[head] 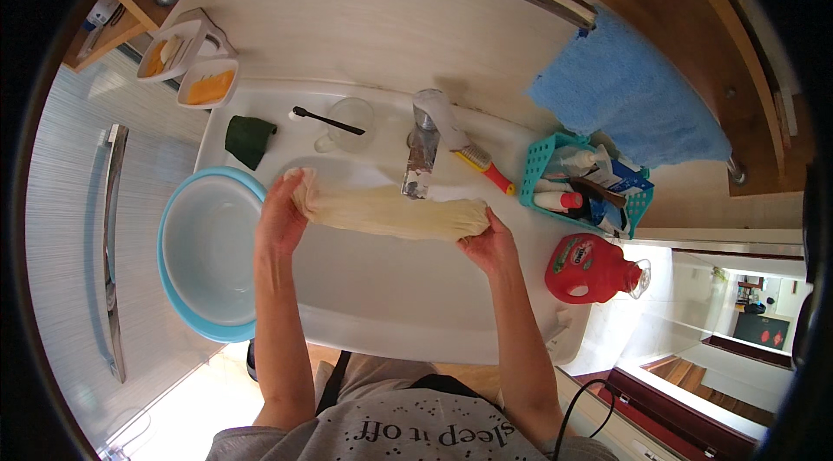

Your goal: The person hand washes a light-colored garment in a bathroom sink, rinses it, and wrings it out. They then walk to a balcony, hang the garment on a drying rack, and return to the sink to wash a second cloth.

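A pale yellow cloth (pixel 390 212) is stretched sideways above the basin of a white washbasin (pixel 390 279). Its left end is bunched in my left hand (pixel 284 213), and my right hand (pixel 489 241) grips the other end. Just beyond the cloth stands a chrome faucet (pixel 423 155), close to its upper edge. What lies directly under the cloth is hidden.
Nested plastic basins (pixel 208 252) sit at left, near a dark green cloth (pixel 249 140). Behind are a glass mug (pixel 351 125) with a black toothbrush (pixel 328 120) and a red-yellow brush (pixel 485 165). Rightward stand a teal basket (pixel 537 165) and a red detergent bottle (pixel 586 269).
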`<state>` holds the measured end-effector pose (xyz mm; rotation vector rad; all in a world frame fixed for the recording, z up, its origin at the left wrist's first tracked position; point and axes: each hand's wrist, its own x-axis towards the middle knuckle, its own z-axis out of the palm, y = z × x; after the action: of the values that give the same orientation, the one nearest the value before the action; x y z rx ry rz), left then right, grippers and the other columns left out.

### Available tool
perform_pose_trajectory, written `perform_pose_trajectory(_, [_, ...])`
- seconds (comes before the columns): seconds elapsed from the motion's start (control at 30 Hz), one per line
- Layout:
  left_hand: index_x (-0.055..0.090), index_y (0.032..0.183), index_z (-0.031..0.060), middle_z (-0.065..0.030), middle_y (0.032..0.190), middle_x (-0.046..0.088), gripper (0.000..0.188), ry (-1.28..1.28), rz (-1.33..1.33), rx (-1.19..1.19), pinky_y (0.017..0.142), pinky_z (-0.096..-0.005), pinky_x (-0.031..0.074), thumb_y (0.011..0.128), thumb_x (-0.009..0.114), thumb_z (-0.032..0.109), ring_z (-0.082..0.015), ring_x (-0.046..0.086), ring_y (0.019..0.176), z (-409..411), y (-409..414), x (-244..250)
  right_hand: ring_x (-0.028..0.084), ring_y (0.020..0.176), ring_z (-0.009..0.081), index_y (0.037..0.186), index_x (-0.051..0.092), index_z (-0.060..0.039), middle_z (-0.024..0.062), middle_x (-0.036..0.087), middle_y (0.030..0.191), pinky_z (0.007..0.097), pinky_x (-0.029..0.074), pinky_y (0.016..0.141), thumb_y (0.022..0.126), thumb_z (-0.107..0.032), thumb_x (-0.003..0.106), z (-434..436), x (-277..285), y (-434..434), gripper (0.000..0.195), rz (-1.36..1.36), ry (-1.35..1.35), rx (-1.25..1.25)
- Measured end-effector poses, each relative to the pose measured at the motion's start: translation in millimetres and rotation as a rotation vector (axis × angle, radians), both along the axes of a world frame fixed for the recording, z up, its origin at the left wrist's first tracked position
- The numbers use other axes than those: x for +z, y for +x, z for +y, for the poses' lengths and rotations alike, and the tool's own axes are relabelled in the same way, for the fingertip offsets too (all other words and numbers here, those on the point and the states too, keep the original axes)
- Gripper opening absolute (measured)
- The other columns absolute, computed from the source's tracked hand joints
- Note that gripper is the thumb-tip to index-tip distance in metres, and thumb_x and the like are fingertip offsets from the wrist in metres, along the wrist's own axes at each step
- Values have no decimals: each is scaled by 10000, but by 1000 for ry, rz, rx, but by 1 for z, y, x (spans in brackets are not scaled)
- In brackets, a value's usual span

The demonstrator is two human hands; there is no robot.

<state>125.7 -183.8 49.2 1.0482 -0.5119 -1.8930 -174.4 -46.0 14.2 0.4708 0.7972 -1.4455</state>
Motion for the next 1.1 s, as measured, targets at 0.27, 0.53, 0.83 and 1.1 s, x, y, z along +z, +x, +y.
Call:
perform_pose_trajectory(0.27, [341,1100,42,-154,1092,410,562,-803,-1407,-470,738,-398,442,658,689,29,-346,509,907,29,-29,6,561,742,202,954,481,-54,57,560,858,293,458,656,719,-2,553,-6,-26,1,251,1183,175,319])
perform_pose_trajectory(0.53, [454,974,44,-147,928,556,183,-807,-1468,-11,658,-354,453,807,498,-19,-310,559,796,11,-27,3,551,760,217,1104,501,-26,106,587,835,297,443,702,760,-209,549,-13,-40,-1,393,1280,92,498])
perform_pose_trajectory(0.83, [534,1031,0,-49,897,591,203,-332,-619,10,672,-246,427,845,460,38,-111,515,765,1,-38,-40,555,837,178,1051,510,-69,42,588,923,305,446,715,787,-316,548,-29,-53,19,363,354,-84,448])
perform_pose_trajectory(1.1, [453,1150,30,-111,1073,526,485,487,381,-196,781,-346,466,827,571,371,-222,532,909,44,-98,-96,584,654,308,880,550,-81,120,598,744,418,463,595,840,-394,466,-48,-54,138,327,986,22,579])
